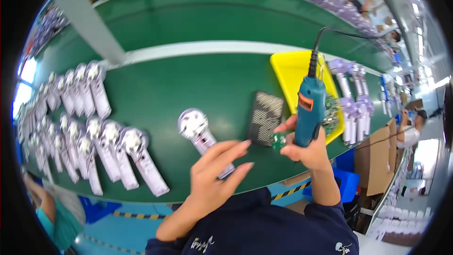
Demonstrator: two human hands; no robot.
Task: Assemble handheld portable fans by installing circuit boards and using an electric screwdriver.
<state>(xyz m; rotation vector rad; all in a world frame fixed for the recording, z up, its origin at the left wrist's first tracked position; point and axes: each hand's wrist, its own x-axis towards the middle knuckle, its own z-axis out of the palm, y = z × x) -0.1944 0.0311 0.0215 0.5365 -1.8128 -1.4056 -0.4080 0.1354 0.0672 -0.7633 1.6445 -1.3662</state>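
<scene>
The left hand (pixel 213 175) hangs spread open over a green table (pixel 151 85) bearing a yellow bin (pixel 286 67); the right hand (pixel 313 154) grips a blue power tool (pixel 309 111). Beside the left lies a white part (pixel 194 123); the right also pinches a circuit board (pixel 278 140).

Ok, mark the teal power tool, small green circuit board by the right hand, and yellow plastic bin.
Teal power tool (pixel 313 115): head view, middle of casing.
Small green circuit board (pixel 277 140): head view, visible face.
Yellow plastic bin (pixel 290 69): head view, bare inside.
</scene>
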